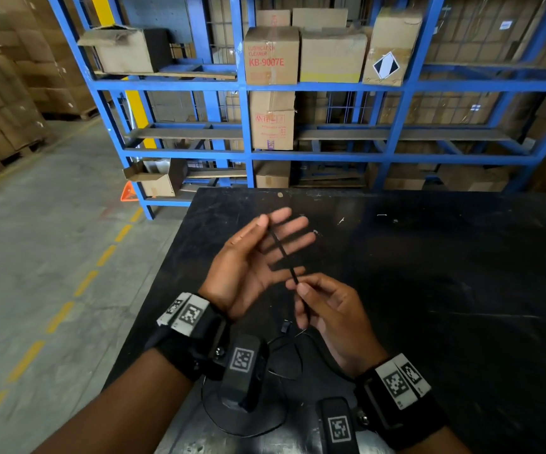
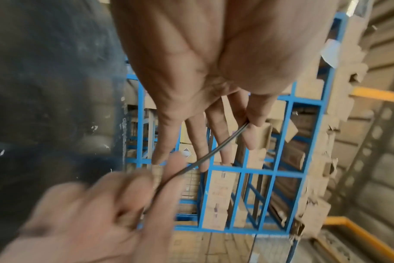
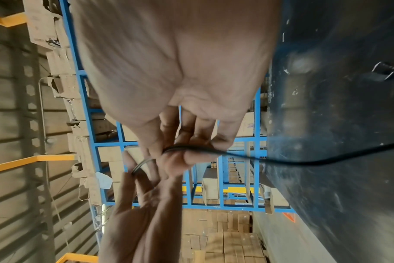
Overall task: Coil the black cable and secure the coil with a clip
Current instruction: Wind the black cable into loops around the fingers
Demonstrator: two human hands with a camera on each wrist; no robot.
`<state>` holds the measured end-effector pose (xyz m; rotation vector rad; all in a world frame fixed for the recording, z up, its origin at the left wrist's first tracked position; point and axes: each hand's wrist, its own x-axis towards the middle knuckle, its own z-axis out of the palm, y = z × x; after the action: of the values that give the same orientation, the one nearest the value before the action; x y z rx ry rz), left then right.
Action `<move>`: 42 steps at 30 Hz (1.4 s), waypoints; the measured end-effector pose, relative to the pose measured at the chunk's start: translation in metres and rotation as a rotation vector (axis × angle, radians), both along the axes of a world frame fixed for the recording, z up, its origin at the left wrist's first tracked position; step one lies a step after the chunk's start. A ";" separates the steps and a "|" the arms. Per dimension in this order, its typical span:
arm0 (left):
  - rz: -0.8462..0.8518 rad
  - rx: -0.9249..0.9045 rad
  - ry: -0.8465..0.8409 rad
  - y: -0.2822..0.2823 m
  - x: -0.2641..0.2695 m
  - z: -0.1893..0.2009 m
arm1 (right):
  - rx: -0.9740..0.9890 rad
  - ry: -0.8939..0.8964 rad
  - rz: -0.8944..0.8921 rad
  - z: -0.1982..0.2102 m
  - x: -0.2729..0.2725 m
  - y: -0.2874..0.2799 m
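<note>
The black cable [image 1: 283, 253] runs taut between my two hands above the black table [image 1: 428, 257]. My left hand [image 1: 260, 229] is held palm up with its fingers spread. Its thumb pinches the cable's end against the index finger, as the left wrist view shows at the cable [image 2: 214, 151]. My right hand [image 1: 301, 288] pinches the cable closer to me, between thumb and fingers. From there the cable [image 3: 304, 162] trails down to loose loops [image 1: 292, 358] on the table. A small black piece [image 1: 286, 326], which looks like a clip, lies by those loops.
Behind the table stands a blue steel rack [image 1: 248, 149] with cardboard boxes on it. The table's left edge [image 1: 166, 273] drops to a concrete floor marked with dashed yellow lines. Stacked cartons stand at the far left.
</note>
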<state>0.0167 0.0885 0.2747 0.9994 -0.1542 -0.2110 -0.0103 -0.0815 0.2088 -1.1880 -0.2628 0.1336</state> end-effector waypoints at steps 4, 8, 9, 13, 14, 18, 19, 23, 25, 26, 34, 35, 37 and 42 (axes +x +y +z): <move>-0.071 -0.189 0.000 0.025 0.009 0.013 | -0.092 -0.009 0.022 -0.013 -0.004 -0.017; -0.108 -0.302 -0.062 0.043 0.012 0.025 | -0.230 0.026 0.028 -0.031 -0.006 -0.034; -0.122 -0.322 -0.074 0.045 0.012 0.028 | -0.266 0.045 0.011 -0.037 -0.005 -0.037; -0.309 -0.391 -0.082 0.045 0.009 0.027 | -0.387 0.146 -0.089 -0.057 0.005 -0.047; -0.379 -0.411 -0.064 0.042 0.006 0.024 | -0.415 0.161 -0.112 -0.058 0.009 -0.049; -0.565 -0.348 0.020 0.024 -0.012 0.006 | -0.423 0.188 -0.190 -0.045 0.032 -0.050; -0.593 -0.317 0.034 0.018 -0.017 0.000 | -0.405 0.191 -0.207 -0.038 0.039 -0.049; -0.622 -0.124 0.156 0.000 -0.032 -0.022 | -0.377 0.118 -0.186 0.013 0.057 -0.048; -0.587 0.024 0.209 -0.005 -0.034 -0.028 | -0.446 0.035 -0.112 0.042 0.058 -0.048; -0.558 0.096 0.225 -0.006 -0.033 -0.030 | -0.487 -0.010 -0.071 0.054 0.057 -0.047; -0.315 0.354 0.239 0.004 -0.014 -0.022 | -0.587 -0.267 0.007 0.093 0.026 -0.036; -0.285 0.352 0.219 0.008 -0.010 -0.018 | -0.547 -0.259 0.014 0.091 0.022 -0.034; -0.221 0.325 0.179 0.016 -0.002 -0.009 | -0.451 -0.221 0.027 0.084 0.016 -0.031; -0.091 0.223 0.072 0.036 0.018 0.015 | -0.314 -0.092 0.032 0.050 -0.001 -0.020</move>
<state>0.0346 0.1242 0.2895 1.2055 -0.1124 -0.3530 -0.0110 -0.1016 0.2585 -1.5043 -0.3511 0.1519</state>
